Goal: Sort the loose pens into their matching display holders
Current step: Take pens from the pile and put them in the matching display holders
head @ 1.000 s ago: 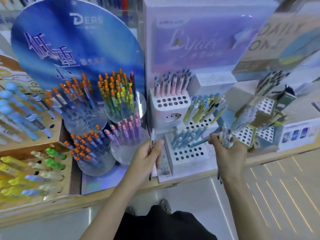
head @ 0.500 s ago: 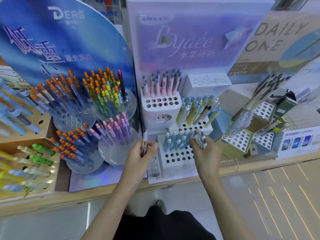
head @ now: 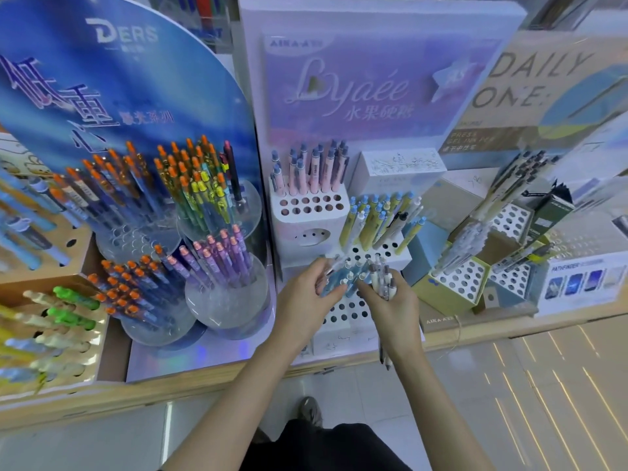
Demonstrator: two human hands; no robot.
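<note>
My right hand (head: 394, 309) grips a bundle of loose pens (head: 382, 278), their caps up and their tips showing below my wrist. My left hand (head: 306, 294) has come in beside it and holds a pale pen among the light blue pens (head: 343, 280) of the white stepped holder's lowest tier (head: 346, 312). The two hands nearly touch. Above stand the yellow-and-blue pens (head: 377, 215) in the middle tier and the pink pens (head: 312, 171) in the top tier (head: 306, 205), whose front holes are bare.
Clear round tubs with orange-capped pens (head: 132, 287) and purple pens (head: 221, 256) stand to the left before a blue DERS board (head: 112, 79). Angled punched holders (head: 465, 280) with grey pens sit to the right. A wooden rack (head: 51, 321) is far left, the shelf edge (head: 475, 334) in front.
Both hands have moved together over the lowest tier of the white holder; my left hand went right from the tub side, my right hand went left with its bundle.
</note>
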